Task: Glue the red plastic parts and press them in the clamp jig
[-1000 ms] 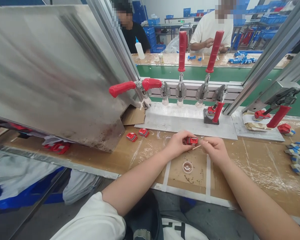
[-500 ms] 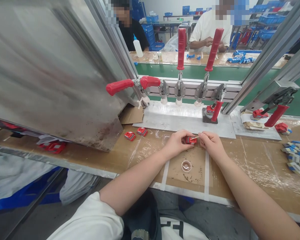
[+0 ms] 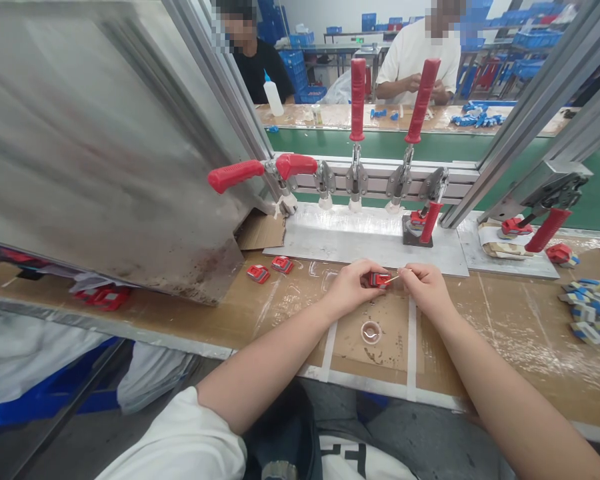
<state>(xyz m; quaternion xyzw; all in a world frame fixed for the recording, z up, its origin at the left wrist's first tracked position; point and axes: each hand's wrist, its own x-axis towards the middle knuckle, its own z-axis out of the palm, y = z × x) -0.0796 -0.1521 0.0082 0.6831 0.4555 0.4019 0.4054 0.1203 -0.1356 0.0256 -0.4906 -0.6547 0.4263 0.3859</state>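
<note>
Between thumb and fingers, my left hand point(image 3: 354, 285) grips a small red plastic piece, shaped like a toy car body point(image 3: 379, 280). My right hand point(image 3: 423, 285) pinches a thin pale stick point(image 3: 394, 279), its tip at the right side of the red piece. A small clear cup point(image 3: 371, 333) with some liquid in it stands on the cardboard below my hands. Two similar red pieces, one point(image 3: 257, 273) and another point(image 3: 282, 265), lie to the left on the bench.
Toggle clamps with red handles point(image 3: 358, 100) stand behind a metal plate point(image 3: 330, 240). One clamp presses a red piece point(image 3: 418, 219). Blue-and-white pieces point(image 3: 591, 310) are piled at right. A large metal panel point(image 3: 100, 147) blocks the left. Two people sit across the green belt point(image 3: 320, 141).
The stick's tip has shifted from the top of the red piece toward its right side. My left hand keeps its hold, and the view has moved slightly.
</note>
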